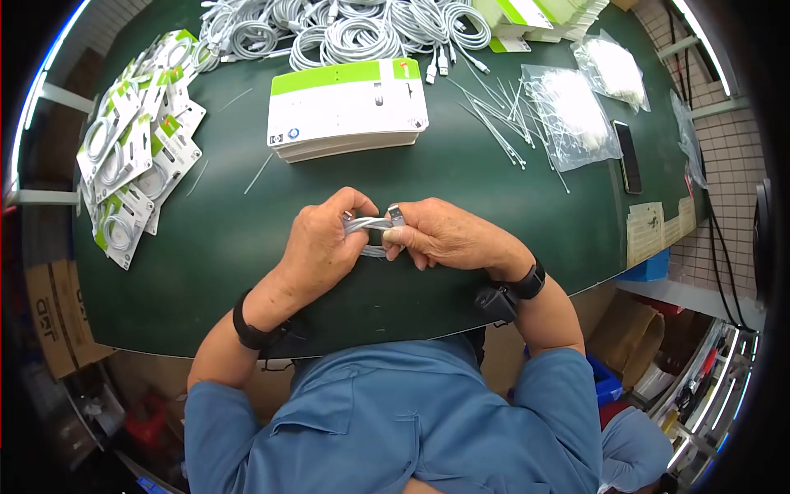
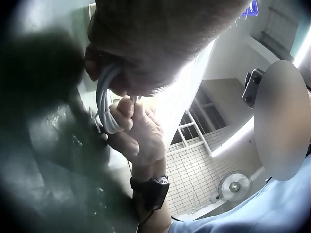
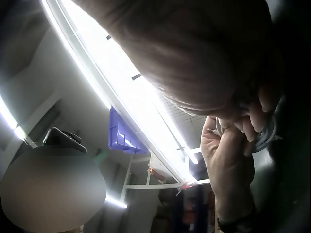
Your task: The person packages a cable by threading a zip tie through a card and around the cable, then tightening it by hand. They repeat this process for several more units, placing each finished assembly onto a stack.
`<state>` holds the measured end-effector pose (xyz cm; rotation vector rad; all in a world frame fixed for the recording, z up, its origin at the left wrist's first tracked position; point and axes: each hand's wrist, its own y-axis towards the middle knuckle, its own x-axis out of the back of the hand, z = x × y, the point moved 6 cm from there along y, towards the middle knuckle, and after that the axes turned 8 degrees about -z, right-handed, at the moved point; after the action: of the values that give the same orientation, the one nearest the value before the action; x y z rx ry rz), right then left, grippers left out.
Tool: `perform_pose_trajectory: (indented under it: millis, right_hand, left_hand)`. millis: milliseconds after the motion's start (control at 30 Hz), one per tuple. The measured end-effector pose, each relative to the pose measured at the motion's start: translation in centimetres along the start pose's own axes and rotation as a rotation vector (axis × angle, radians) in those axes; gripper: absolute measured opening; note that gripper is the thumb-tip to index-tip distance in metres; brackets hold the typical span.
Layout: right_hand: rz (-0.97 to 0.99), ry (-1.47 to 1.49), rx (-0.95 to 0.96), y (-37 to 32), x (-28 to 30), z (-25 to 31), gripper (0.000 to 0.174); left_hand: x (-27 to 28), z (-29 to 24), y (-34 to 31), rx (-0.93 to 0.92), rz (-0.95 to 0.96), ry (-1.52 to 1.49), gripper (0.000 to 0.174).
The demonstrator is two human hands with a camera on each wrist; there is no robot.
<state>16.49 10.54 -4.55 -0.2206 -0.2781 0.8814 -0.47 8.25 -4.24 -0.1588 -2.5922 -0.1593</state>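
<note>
A coiled white USB cable (image 1: pixel 370 223) is held between both hands, close over the table's front half. My left hand (image 1: pixel 317 243) grips the coil's left side, fingers and thumb curled round it. On the other side, my right hand (image 1: pixel 448 235) pinches the coil, and a metal USB plug (image 1: pixel 397 216) sticks up by its thumb and forefinger. The left wrist view shows the looped cable (image 2: pixel 108 99) running between the two hands. In the right wrist view the right palm hides most of the coil (image 3: pixel 265 138).
Ahead stands a stack of printed cards (image 1: pixel 346 107). Carded cables (image 1: pixel 136 156) pile up at left; loose coiled cables (image 1: pixel 354 37) lie at the back. Zip ties (image 1: pixel 498 123), a bag of zip ties (image 1: pixel 568 115) and a phone (image 1: pixel 627 156) lie at right.
</note>
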Motion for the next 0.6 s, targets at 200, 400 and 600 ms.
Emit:
perform_pose_trajectory:
  millis: [200, 400, 600]
  right_hand:
    - [-0.110, -0.004, 0.068, -0.2, 0.0, 0.0, 0.030]
    - [-0.170, -0.015, 0.121, -0.7, 0.6, 1.5, 0.029]
    - [-0.288, 0.123, 0.247, -2.4, 3.4, 3.0, 0.031]
  left_hand:
    - [-0.3, -0.1, 0.4, 0.000, -0.008, 0.044, 0.027]
    - [1.1, -2.8, 1.8, 0.051, 0.054, 0.058, 0.041]
    - [4.5, -10.8, 1.9, -0.382, -0.382, 0.193, 0.059]
